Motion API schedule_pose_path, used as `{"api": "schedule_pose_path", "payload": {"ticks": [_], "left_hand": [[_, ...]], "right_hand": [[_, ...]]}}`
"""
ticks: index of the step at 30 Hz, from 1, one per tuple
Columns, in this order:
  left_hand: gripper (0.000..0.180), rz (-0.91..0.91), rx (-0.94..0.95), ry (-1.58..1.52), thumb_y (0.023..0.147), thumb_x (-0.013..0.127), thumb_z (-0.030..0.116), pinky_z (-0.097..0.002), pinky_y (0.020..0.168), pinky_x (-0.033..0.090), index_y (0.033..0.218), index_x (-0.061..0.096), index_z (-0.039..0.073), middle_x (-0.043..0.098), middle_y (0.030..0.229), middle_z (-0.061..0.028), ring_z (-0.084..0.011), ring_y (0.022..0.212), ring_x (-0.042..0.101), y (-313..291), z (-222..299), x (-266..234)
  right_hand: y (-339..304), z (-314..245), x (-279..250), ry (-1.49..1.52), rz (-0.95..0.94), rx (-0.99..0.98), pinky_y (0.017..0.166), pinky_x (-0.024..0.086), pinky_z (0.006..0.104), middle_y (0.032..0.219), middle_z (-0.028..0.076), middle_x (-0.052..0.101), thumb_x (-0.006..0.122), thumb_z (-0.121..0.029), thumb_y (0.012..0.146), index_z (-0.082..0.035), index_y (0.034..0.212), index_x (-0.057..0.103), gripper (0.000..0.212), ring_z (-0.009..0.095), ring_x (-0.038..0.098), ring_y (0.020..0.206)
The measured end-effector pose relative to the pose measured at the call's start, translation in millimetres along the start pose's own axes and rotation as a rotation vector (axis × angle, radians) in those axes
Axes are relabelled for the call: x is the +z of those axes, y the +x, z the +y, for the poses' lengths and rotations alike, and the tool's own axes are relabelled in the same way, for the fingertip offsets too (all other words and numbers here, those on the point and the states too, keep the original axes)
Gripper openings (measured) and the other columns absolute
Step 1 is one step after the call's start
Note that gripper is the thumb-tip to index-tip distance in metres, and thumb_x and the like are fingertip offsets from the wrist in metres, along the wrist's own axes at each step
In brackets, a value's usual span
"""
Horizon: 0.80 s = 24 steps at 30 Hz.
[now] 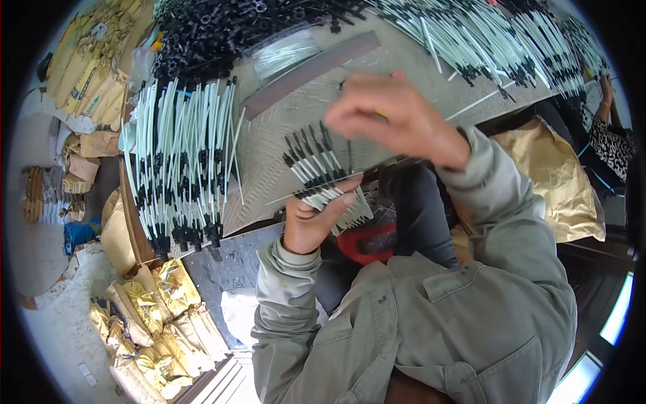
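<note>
My left hand (311,222) is closed round a bundle of white tubes with black ends (313,171), at the near edge of the table. Their black tips point up and away from me, fanned out in a row. A thin pale strip crosses the bundle just above my fingers. Just beyond and to the right of the tips, my right hand (393,118) hovers over the table, its fingers curled and blurred by motion. Small red and yellow spots show at that hand, but what it grips is not clear.
White tubes with black fittings (185,155) lie stacked at the table's left; more tubes (464,44) fill the far right. A heap of black parts (215,34), a clear bag of thin white pieces (286,52) and a metal bar (309,74) lie beyond. Wrapped packages (158,323) stand lower left.
</note>
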<state>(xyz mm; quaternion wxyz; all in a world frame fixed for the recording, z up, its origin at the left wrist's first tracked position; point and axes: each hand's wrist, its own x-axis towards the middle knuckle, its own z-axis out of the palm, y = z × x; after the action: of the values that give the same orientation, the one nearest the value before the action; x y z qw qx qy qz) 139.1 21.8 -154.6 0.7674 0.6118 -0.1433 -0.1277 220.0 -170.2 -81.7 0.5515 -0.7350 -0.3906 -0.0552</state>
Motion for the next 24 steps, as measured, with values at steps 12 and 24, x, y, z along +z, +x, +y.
{"api": "schedule_pose_path", "payload": {"ticks": [12, 24], "left_hand": [[0.022, 0.051, -0.020, 0.070, 0.080, 0.057, -0.007, -0.0294, 0.086, 0.044, 0.101, 0.061, -0.006, 0.063, 0.102, -0.0142, -0.0188, 0.095, 0.059, -1.0, 3.6, 5.9], [0.022, 0.006, 0.011, 0.038, 0.080, 0.057, -0.008, -0.0304, 0.087, 0.044, 0.101, 0.061, -0.007, 0.062, 0.103, -0.0151, -0.0201, 0.096, 0.058, 0.1, 0.8, 2.1]], "right_hand": [[-31.8, -6.6, 16.5, -0.551, 0.222, -0.147, 0.048, 0.041, 0.0269, 0.075, 0.003, 0.051, 0.066, -0.004, 0.071, -0.009, 0.084, 0.063, 0.014, 0.017, 0.052, 0.058], [-26.4, -4.4, 18.8, -0.535, 0.193, -0.169, 0.049, 0.042, 0.0277, 0.075, 0.004, 0.050, 0.064, -0.003, 0.073, -0.007, 0.082, 0.061, 0.011, 0.018, 0.054, 0.060]]}}
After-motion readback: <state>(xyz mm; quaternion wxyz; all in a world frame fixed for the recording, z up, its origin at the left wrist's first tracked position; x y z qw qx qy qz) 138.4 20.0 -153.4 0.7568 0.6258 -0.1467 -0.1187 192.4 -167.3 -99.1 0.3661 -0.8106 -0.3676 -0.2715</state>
